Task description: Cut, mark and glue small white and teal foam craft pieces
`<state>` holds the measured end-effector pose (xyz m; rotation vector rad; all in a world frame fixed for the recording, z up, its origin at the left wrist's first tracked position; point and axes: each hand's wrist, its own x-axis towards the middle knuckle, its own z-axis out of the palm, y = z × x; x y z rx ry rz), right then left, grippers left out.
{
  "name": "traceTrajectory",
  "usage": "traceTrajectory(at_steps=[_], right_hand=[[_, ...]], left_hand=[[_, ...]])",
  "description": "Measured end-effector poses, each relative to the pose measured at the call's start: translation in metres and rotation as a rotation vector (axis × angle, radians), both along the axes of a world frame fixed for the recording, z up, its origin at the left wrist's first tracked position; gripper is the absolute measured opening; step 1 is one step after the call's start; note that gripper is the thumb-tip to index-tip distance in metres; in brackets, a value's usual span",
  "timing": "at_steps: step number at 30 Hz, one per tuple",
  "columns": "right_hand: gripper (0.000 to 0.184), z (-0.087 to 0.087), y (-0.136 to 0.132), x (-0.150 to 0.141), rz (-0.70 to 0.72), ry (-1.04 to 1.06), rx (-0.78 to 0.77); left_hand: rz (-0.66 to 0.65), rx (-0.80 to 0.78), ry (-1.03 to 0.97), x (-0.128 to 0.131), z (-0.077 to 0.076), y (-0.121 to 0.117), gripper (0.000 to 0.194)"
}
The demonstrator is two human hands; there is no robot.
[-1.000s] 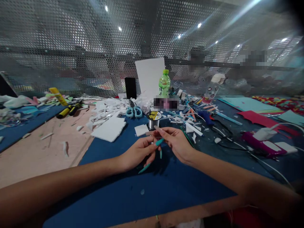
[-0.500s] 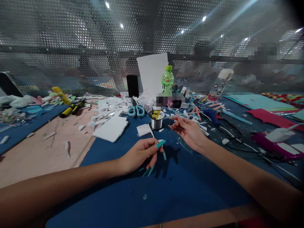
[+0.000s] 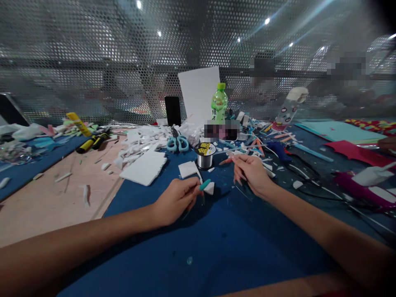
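My left hand [image 3: 176, 200] is curled over the blue mat [image 3: 198, 243], pinching thin teal strips [image 3: 204, 184] between thumb and fingers. A small white foam piece [image 3: 209, 188] lies right beside those fingertips. My right hand [image 3: 251, 173] is further back and to the right, fingers bent down and pinched on a thin orange strip [image 3: 225, 161] among paper scraps. A spool of clear line [image 3: 204, 155] stands between and just behind both hands.
White foam sheets [image 3: 144, 167] and scraps lie at the left, with teal scissors [image 3: 177, 143] behind. A green bottle [image 3: 219, 103], a phone [image 3: 173, 111] and a white card [image 3: 199, 93] stand against the perforated metal screen. Cables and a purple tool [image 3: 355, 183] lie at the right.
My right hand left the teal strips, reached back toward the scraps beside the spool and closed on an orange strip. My left hand kept the teal strips and closed tighter.
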<state>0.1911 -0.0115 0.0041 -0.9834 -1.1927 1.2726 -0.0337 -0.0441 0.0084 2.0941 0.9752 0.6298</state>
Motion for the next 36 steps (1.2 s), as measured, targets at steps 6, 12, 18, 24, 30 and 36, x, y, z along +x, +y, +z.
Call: traceTrajectory(at_steps=[6, 12, 18, 24, 30, 36], right_hand=[[0.018, 0.002, 0.004, 0.006, 0.006, 0.001, 0.013], [0.021, 0.004, 0.009, 0.010, -0.058, 0.063, 0.011], [0.018, 0.006, 0.008, 0.013, -0.027, 0.134, -0.004], [0.019, 0.015, 0.005, 0.022, 0.122, 0.106, -0.040], [0.025, 0.007, 0.013, 0.027, 0.250, -0.157, -0.099], [0.033, 0.008, 0.013, 0.026, 0.237, -0.372, -0.023]], left_hand=[[-0.172, 0.590, 0.204, -0.007, -0.005, 0.003, 0.024], [-0.297, 1.021, 0.265, -0.006, -0.007, -0.006, 0.022], [-0.034, 0.901, 0.138, -0.009, -0.002, 0.011, 0.013], [0.316, 0.645, 0.080, 0.001, -0.001, 0.067, 0.073], [0.133, 0.429, 0.109, 0.012, -0.005, 0.106, 0.068], [0.257, 0.476, 0.200, 0.000, -0.002, 0.121, 0.058]])
